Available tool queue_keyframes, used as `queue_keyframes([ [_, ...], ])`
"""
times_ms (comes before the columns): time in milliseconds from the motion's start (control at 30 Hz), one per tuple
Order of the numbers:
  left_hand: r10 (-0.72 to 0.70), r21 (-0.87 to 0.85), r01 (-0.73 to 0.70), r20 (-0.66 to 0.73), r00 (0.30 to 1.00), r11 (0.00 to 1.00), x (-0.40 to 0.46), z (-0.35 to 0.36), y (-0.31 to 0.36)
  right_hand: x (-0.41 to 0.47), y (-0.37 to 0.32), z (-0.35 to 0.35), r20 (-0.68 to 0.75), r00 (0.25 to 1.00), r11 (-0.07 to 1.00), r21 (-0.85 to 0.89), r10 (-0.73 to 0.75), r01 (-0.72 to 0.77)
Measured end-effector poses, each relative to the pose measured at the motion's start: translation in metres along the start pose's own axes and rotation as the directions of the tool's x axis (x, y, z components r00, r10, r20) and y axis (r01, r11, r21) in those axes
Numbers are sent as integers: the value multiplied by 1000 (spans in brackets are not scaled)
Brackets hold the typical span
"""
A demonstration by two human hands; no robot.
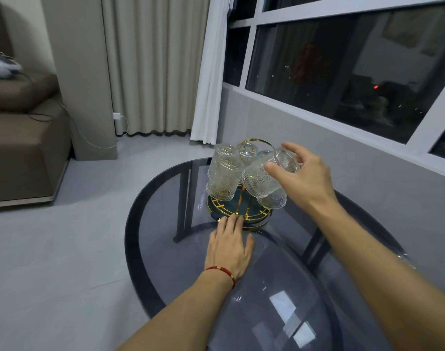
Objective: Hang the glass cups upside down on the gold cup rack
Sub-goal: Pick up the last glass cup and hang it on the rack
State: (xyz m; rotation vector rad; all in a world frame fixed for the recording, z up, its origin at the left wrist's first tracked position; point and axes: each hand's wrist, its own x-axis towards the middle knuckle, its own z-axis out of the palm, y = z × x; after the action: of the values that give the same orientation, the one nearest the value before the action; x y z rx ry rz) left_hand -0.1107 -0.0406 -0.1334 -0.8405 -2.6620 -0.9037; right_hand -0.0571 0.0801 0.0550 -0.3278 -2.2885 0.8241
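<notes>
Right hand [302, 178] grips tilted glass cup [267, 177] by its base at gold rack [241, 211], near table's [145, 203] far edge. Left hand [229, 243] flat, open, fingertips touching rack base.

No text, label, brand, number or sign can be read anywhere in the view.
</notes>
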Motion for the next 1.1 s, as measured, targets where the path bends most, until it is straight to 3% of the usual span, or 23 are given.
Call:
queue_keyframes([
  [600,2,-20,-2,-16,1000,1000,0,0,1,39,26,68,250,959,861,-450,-132,236],
  [967,13,48,-13,-2,1000,999,2,2,1,38,41,77,381,902,736,-549,-201,396],
  [1100,9,63,-10,12,1000,998,2,1,1,34,40,78,445,875,743,-517,-191,425],
])
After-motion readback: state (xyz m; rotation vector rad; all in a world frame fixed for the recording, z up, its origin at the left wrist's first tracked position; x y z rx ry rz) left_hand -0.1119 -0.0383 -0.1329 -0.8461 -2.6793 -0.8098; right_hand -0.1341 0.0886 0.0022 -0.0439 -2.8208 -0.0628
